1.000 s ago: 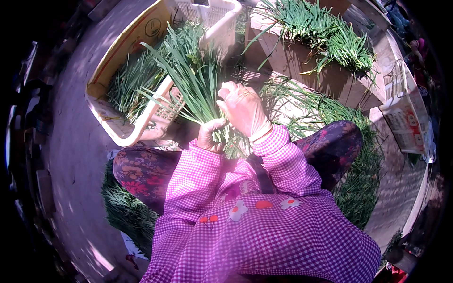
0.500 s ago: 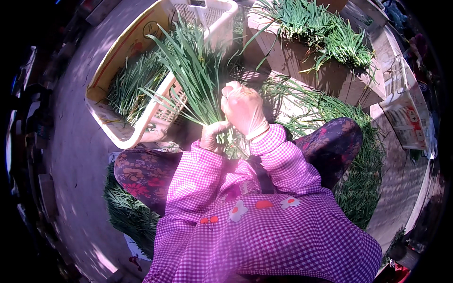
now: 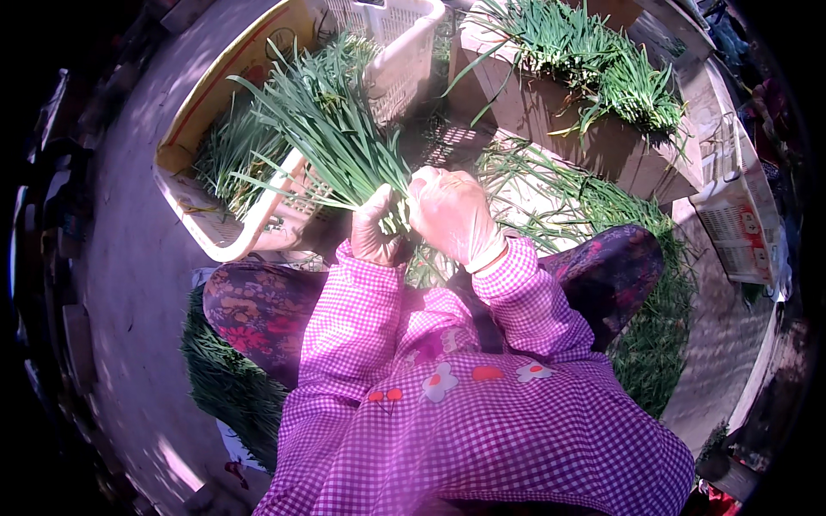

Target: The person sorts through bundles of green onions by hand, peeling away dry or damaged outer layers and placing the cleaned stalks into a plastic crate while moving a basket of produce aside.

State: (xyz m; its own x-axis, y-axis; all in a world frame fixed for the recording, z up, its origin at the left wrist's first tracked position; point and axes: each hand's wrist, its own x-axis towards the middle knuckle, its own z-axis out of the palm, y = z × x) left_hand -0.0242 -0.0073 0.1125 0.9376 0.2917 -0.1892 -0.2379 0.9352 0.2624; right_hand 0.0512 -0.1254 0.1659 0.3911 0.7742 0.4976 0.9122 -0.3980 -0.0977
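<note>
A bunch of garlic chives (image 3: 331,129) is gripped near its pale cut ends by my left hand (image 3: 375,228), with the long green leaves fanning up and to the left. My right hand (image 3: 454,215), in a thin pale glove, presses against the right side of the bunch. Its fingers are curled closed, and whatever is between them is hidden. Behind the bunch, a plastic basket (image 3: 249,236) with more chives (image 3: 228,159) inside stands at the far left.
At the far right, trimmed chives (image 3: 594,64) lie on a wooden box (image 3: 538,103). Loose chives (image 3: 564,193) spread over the ground beside my right knee, and another pile (image 3: 228,378) lies by my left knee. A white crate (image 3: 736,215) stands at the right edge.
My left hand and the bunch have shifted slightly up and left, with the leaves tilting further left. My right hand has dropped a little and turned, staying against the bunch.
</note>
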